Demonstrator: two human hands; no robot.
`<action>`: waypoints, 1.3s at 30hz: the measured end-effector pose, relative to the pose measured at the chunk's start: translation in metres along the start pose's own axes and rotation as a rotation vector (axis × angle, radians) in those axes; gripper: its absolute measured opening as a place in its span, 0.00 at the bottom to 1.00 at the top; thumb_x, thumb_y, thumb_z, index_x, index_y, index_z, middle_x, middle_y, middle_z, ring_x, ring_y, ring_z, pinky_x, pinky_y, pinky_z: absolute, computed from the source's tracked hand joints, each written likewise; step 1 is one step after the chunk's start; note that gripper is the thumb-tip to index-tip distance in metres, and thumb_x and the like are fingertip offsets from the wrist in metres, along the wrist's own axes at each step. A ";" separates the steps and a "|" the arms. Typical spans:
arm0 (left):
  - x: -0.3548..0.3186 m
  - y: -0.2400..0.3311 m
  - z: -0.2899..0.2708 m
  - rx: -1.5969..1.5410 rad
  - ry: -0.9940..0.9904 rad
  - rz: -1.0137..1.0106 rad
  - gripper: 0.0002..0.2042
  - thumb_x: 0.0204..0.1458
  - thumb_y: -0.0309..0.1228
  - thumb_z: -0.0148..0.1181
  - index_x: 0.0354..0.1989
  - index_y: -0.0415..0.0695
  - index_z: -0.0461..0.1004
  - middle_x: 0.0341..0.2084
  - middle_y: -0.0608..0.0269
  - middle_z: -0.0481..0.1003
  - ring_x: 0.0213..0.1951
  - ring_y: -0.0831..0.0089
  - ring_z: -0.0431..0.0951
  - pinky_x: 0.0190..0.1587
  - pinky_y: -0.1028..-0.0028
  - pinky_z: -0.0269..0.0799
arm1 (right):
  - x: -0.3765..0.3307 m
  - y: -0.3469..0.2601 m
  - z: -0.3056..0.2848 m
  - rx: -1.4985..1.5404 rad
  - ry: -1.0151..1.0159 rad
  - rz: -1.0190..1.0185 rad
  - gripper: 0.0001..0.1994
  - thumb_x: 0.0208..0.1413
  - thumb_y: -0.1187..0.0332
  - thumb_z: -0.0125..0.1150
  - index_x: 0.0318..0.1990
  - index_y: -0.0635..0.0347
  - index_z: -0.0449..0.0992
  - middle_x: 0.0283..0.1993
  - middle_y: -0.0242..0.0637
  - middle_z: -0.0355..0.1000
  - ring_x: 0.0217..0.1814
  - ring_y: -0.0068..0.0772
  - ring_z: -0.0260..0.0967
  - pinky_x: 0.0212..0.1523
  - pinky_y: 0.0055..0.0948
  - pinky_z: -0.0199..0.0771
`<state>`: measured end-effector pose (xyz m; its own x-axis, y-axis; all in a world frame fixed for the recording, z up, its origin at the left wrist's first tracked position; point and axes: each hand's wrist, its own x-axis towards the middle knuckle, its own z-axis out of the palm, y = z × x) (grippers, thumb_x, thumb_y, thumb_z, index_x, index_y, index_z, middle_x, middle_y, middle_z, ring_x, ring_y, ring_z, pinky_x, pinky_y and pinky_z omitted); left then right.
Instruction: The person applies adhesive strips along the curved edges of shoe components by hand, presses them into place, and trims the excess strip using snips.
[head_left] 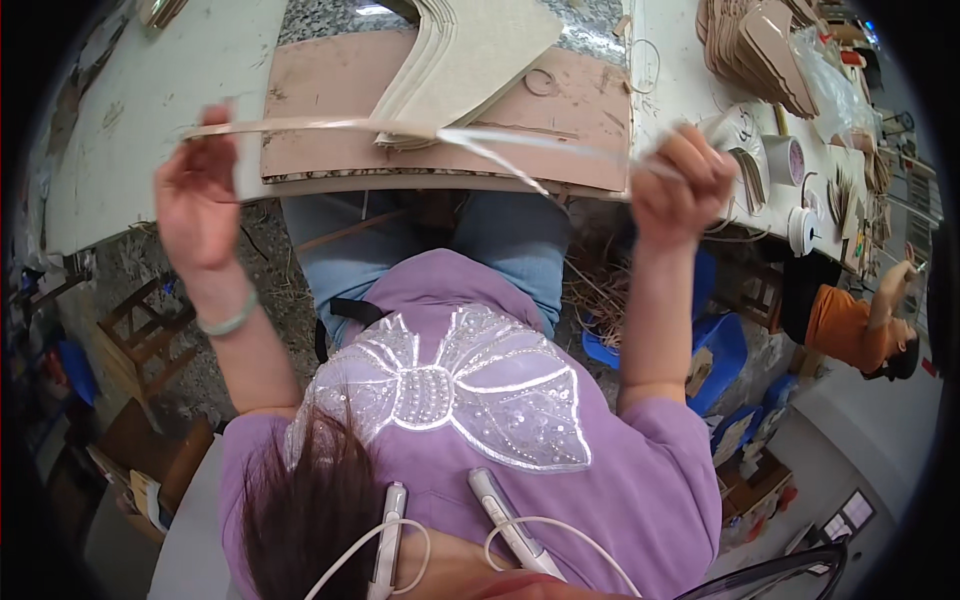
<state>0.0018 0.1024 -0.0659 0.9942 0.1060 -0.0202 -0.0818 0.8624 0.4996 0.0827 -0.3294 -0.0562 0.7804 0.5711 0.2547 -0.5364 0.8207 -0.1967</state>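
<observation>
A narrow beige strip (330, 125) stretches level above the table's near edge, its left end at the fingertips of my left hand (200, 205). Those fingers look pinched on it, though motion smears them. Around the middle, the beige gives way to a thin white tape (540, 140) that runs on to my right hand (685, 180). That hand is curled into a fist, closed on the tape and slightly blurred. A loose white end dangles from where the two meet. Just behind the strip lies a stack of curved, cream-coloured cut pieces (470, 60).
The cream stack rests on a worn pinkish board (320, 85). To the right on the white table (180, 90) are stacked brown pieces (750, 50), a clear plastic bag (835, 85), a tape roll (785, 160) and a white spool (803, 230). A person in orange (850, 325) is farther right.
</observation>
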 end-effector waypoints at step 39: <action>-0.010 0.020 0.061 -0.045 0.000 -0.136 0.22 0.54 0.34 0.39 0.49 0.25 0.63 0.42 0.47 0.68 0.41 0.64 0.69 0.42 0.72 0.71 | 0.226 0.080 -0.018 -2.725 0.167 0.017 0.24 0.42 0.44 0.61 0.38 0.56 0.77 0.38 0.39 0.73 0.45 0.40 0.68 0.43 0.35 0.68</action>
<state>-0.0057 0.0879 -0.0026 0.9963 -0.0134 -0.0852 0.0507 0.8900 0.4531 0.2220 -0.1346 -0.0318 0.8478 0.4724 0.2410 0.5226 -0.8214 -0.2285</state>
